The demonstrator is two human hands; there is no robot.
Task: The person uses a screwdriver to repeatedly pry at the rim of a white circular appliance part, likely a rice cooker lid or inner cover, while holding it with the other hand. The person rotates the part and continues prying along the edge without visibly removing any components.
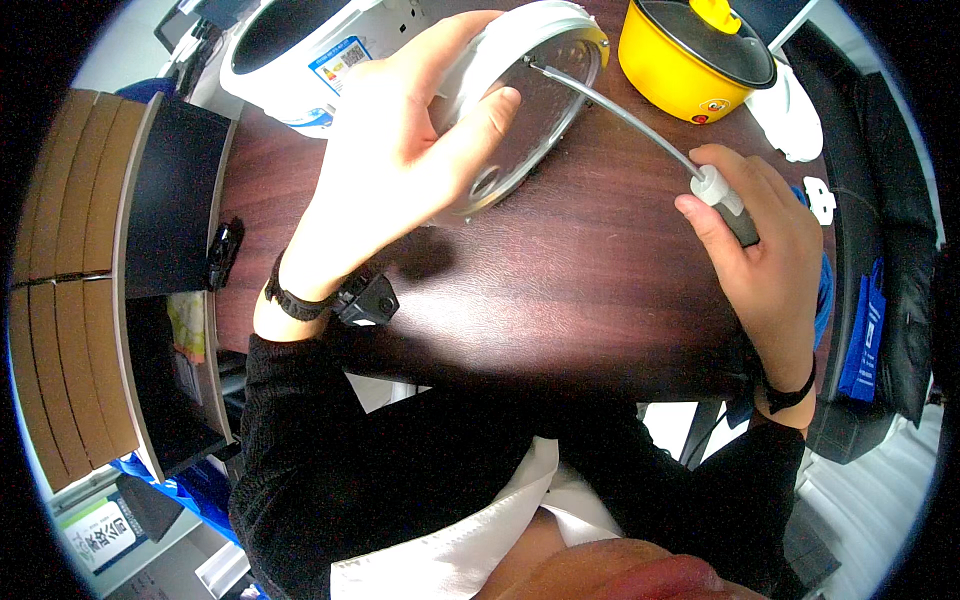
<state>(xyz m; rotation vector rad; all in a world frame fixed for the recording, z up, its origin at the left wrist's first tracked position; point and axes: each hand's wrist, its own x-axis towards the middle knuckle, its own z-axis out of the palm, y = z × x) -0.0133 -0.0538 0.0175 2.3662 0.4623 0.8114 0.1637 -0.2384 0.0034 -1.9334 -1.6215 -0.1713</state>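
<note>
My left hand [410, 140] grips the white rim of a round lid [535, 130] with a clear or dark inner disc, tilted up above the table. Its thumb presses on the inner face. In my right hand [765, 225] is a screwdriver with a long, bent flexible shaft [640, 118] and a grey handle with a pale collar. The fingers are closed round that handle. The shaft's tip meets the lid near its upper edge, beside a small dark fitting. Whether it sits in a screw is too small to tell.
A white appliance body [290, 75] with a label stands at the far left of the dark wood table [560, 270]. At the far right are a yellow pot [680, 70] with a dark lid and a white rounded part [790, 115]. Brown boxes [75, 190] fill the left side.
</note>
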